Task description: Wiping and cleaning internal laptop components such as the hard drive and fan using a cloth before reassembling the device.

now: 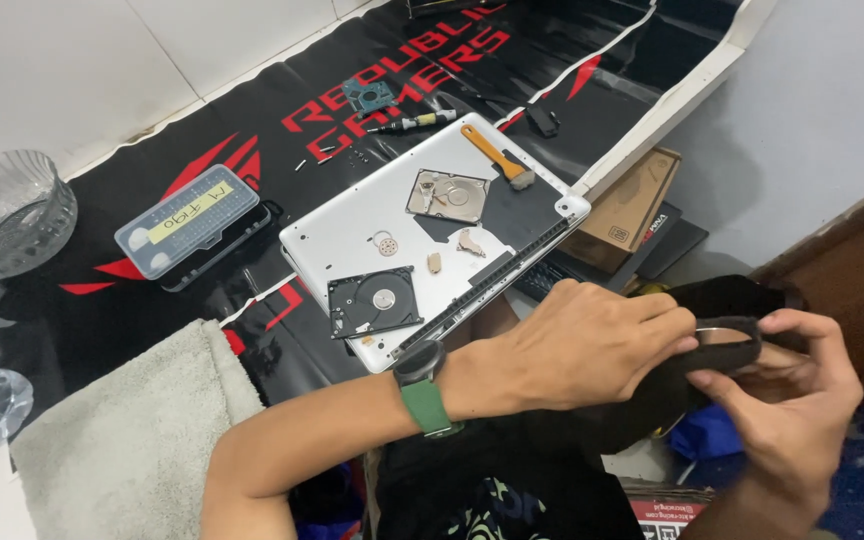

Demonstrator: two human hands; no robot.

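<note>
Both hands work a black strap (727,345) at the lower right, well apart from the laptop (432,235). The left hand (577,350) pinches it shut; the right hand (787,400) curls closed around its end. Judging by this, feeding it through needs steady tension.

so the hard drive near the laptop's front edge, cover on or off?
Off. The hard drive lies flat on the silver laptop with its round platter exposed.
</note>
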